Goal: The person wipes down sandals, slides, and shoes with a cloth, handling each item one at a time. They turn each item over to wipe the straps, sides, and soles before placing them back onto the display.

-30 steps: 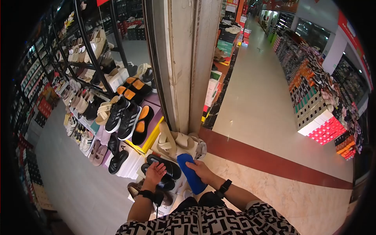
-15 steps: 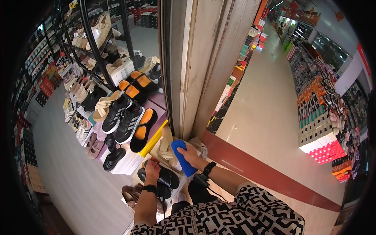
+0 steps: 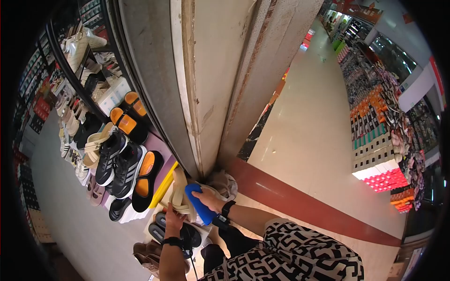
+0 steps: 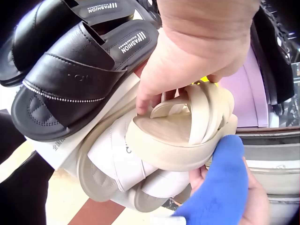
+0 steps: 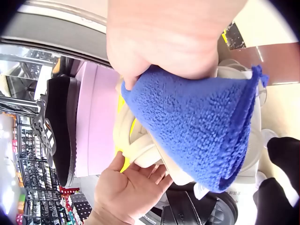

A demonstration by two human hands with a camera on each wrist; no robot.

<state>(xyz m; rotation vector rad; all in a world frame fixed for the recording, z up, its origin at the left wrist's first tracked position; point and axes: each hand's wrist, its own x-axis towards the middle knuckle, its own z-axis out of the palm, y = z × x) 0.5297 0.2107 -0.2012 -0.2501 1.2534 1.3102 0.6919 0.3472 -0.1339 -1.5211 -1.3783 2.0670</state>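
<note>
A beige strappy sandal (image 4: pixel 164 150) is tilted above a pair of white slides (image 4: pixel 117 154) in the left wrist view. My left hand (image 3: pixel 174 218) grips the sandal, its thumb and fingers at the insole and straps (image 4: pixel 201 112). In my right hand (image 3: pixel 211 201) is a folded blue terry cloth (image 5: pixel 192 122), held against the sandal's side. From the right wrist view, the cloth covers much of the sandal, and only its pale straps (image 5: pixel 136 140) show beside it.
Black slides (image 4: pixel 75 84) lie on a box close by my left hand. Black sneakers (image 3: pixel 124 164) and black shoes with orange insoles (image 3: pixel 146 180) stand on a purple display ledge (image 3: pixel 161 150). A metal door post (image 3: pixel 211 84) rises just ahead. Stacked shoe boxes (image 3: pixel 375 159) line the right.
My left hand has moved from over the black slides to the beige sandal and grips it. The right hand has brought the cloth to the sandal. The head view has shifted closer to the post.
</note>
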